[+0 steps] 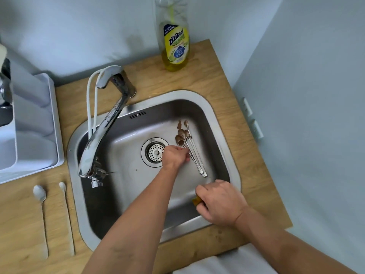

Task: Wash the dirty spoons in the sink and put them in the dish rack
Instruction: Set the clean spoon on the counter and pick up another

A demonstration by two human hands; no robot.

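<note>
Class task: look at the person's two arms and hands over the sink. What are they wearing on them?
Nothing shows on either: the left hand and right hand are bare, with no gloves, rings, watch or bracelets. Both forearms are uncovered; no sleeves reach into view.

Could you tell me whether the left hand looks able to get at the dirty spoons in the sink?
Probably yes: the left hand is already at the handles of the dirty spoons in the sink, with nothing between them.
</note>
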